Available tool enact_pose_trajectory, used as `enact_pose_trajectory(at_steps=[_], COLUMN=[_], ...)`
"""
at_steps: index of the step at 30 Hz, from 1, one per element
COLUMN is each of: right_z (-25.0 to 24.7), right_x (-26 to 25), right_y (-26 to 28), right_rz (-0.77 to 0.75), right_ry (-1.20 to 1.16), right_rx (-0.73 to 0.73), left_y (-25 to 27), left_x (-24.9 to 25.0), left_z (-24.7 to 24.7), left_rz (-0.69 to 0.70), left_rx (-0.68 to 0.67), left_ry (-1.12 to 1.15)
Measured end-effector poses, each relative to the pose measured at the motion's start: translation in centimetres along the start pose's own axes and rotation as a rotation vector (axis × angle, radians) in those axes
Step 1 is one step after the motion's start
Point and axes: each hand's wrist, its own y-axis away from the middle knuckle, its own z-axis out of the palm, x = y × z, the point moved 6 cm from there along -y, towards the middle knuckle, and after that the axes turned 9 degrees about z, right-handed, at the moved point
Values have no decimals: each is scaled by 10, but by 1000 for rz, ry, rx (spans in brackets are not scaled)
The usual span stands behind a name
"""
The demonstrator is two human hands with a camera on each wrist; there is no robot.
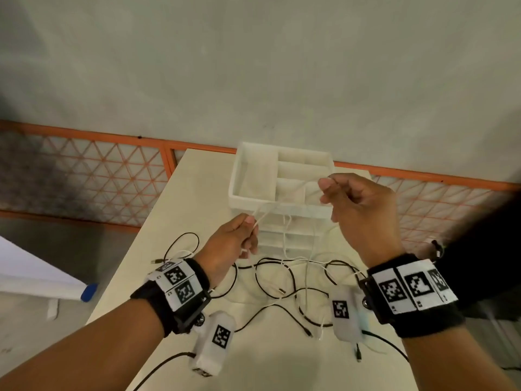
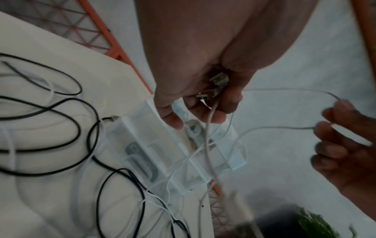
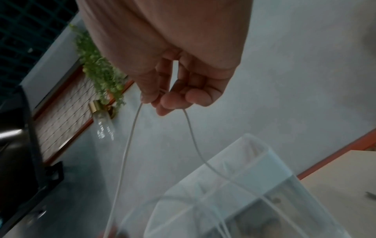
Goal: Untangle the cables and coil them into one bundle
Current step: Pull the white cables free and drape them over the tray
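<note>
While the left hand (image 1: 234, 244) grips white cable (image 3: 130, 145) plugs and the right hand (image 1: 358, 210) pinches its loop above the table (image 1: 197, 193), black cables (image 1: 282, 280) lie tangled below; a hard pull likely tightens snags.

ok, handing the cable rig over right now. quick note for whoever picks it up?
Left hand: raised above the table, grips the white cable with two metal plugs inside its fingers.
Right hand: raised, pinches a loop of the same white cable.
White cable spans between the hands in front of the white organiser tray; its strands hang down into the tangle.
Black cables lie looped on the table, crossing the white ones.
Done: one white cable partly lifted out, first loop forming.
Left: free it fully, untangle the black cables, coil everything into one bundle.
</note>
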Motion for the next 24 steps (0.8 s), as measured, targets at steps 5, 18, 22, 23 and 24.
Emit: enact_pose_trajectory(at_steps=[5, 18, 22, 23, 24], right_z=[-29, -21, -36, -41, -46], right_x=[22, 167, 102, 83, 67], right_y=[-17, -30, -63, -69, -73], right_rz=[58, 511, 275, 198, 130], right_ry=[-50, 654, 291, 232, 188], right_rx=[110, -96, 96, 132, 161], left_y=[9, 3, 10, 10, 11], left_x=[-15, 31, 11, 8, 6], left_z=[-14, -61, -56, -53, -50], left_rz=[-133, -32, -113, -125, -131], left_rx=[-28, 118, 83, 72, 62], left_ry=[186, 95, -102, -140, -170])
